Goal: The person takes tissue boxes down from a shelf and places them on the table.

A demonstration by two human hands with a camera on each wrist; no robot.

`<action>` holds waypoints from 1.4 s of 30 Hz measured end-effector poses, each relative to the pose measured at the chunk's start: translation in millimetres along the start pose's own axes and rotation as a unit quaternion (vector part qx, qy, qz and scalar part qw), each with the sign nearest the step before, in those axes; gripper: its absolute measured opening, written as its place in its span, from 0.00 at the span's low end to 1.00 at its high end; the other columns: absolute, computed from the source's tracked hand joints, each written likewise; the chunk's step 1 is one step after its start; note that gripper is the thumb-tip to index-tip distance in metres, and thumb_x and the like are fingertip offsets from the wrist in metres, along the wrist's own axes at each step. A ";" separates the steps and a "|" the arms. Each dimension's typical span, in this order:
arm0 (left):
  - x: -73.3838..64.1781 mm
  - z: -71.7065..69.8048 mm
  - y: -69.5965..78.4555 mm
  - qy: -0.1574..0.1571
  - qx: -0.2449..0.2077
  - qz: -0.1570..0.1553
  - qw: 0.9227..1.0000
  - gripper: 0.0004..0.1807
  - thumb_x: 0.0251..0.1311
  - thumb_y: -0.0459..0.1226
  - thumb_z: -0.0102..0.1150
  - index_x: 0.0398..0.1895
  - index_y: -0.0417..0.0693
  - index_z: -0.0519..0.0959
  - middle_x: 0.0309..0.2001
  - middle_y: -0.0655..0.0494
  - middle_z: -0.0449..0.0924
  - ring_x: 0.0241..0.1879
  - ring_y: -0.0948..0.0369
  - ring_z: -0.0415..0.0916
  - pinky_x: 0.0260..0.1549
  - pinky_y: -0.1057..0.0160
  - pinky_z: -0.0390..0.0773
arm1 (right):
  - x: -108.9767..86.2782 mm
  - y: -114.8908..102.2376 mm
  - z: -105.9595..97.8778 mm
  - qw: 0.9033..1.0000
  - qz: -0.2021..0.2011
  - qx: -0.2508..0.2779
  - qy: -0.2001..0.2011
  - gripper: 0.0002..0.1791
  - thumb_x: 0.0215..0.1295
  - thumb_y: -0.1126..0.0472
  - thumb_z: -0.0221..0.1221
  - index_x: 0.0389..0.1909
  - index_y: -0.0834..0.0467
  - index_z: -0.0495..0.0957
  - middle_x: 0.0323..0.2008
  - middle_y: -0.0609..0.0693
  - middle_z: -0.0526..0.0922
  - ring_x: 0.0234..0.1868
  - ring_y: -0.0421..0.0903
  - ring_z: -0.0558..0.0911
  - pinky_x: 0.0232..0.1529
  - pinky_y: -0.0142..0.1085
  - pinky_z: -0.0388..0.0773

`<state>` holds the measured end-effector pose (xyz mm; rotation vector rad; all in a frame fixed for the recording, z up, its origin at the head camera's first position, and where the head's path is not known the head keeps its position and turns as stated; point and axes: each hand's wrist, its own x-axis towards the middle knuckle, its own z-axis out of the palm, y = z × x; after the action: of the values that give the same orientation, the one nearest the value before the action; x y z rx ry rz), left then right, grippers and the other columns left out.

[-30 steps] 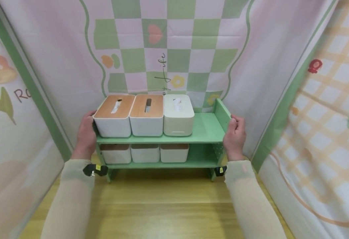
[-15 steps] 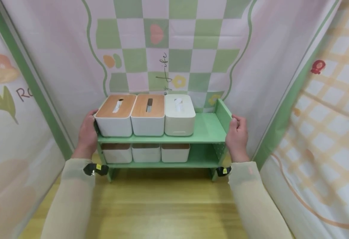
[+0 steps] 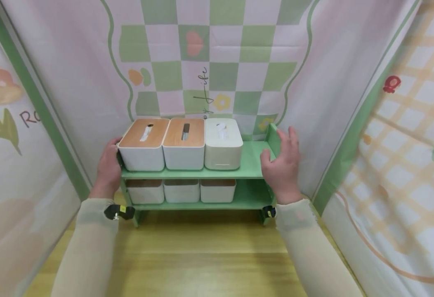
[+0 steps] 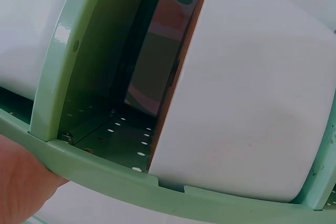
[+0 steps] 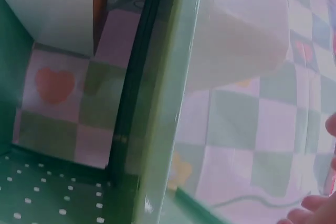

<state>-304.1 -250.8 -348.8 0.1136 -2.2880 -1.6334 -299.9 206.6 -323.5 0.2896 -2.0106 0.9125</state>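
A green two-tier shelf (image 3: 252, 171) stands on the wooden surface. On its upper tier, side by side from the left, sit two white tissue boxes, one (image 3: 141, 159) at the end and another (image 3: 183, 159) beside it, both with wood lids, then a cream tissue box (image 3: 222, 158). My left hand (image 3: 108, 170) grips the shelf's left side panel; the left wrist view shows part of the hand (image 4: 21, 184) against the green frame (image 4: 100, 169). My right hand (image 3: 281, 171) is raised in front of the right side panel (image 3: 272, 138), thumb and fingers spread, holding nothing.
Three more boxes, one of them a white box (image 3: 181, 191), line the lower tier. A curtain (image 3: 254, 41) with a checked print hangs close behind the shelf. Printed cloth walls, one on the left (image 3: 20, 185) and one on the right (image 3: 399, 165), flank it.
My right hand has let go of the shelf's right side panel and moved slightly inward, its fingers opening upward. The left hand and the boxes have stayed in place.
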 end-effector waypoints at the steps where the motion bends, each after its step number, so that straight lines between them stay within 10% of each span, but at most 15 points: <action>1: 0.1 0.0 -0.5 0.000 -0.001 0.000 1.000 0.33 0.73 0.59 0.19 0.77 0.67 0.57 0.77 0.56 0.53 0.74 0.50 0.49 0.69 0.39 0.45 | 0.4 -1.8 2.7 1.000 -0.009 0.002 -0.011 0.32 0.59 0.62 0.58 0.67 0.60 0.67 0.75 0.61 0.55 0.74 0.56 0.54 0.68 0.58 0.54; 21: 1.3 2.1 -0.3 0.003 -0.008 -0.011 1.000 0.34 0.72 0.62 0.18 0.77 0.68 0.57 0.77 0.56 0.54 0.74 0.50 0.49 0.69 0.40 0.46 | 15.2 -35.9 63.4 0.957 -0.018 -0.033 -0.286 0.48 0.62 0.35 0.62 0.79 0.40 0.51 0.79 0.57 0.35 0.76 0.60 0.47 0.65 0.60 0.62; 29: 2.1 2.0 0.0 0.005 -0.006 -0.014 1.000 0.35 0.72 0.62 0.19 0.77 0.67 0.57 0.77 0.55 0.54 0.74 0.49 0.50 0.69 0.40 0.47 | 19.6 -38.3 70.5 0.938 -0.037 -0.093 -0.331 0.37 0.68 0.38 0.58 0.73 0.51 0.67 0.76 0.61 0.53 0.75 0.57 0.53 0.70 0.53 0.56; 42: 1.5 1.2 0.3 -0.005 -0.012 0.003 1.000 0.34 0.73 0.60 0.18 0.77 0.65 0.57 0.77 0.54 0.54 0.74 0.49 0.49 0.69 0.40 0.46 | 19.4 -53.2 48.8 0.918 -0.038 -0.152 -0.364 0.37 0.69 0.37 0.56 0.74 0.49 0.66 0.74 0.64 0.57 0.74 0.59 0.55 0.70 0.54 0.55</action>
<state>-305.9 -250.0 -348.5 0.0945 -2.2733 -1.6614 -314.7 137.7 -298.2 0.5903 -2.7584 0.4474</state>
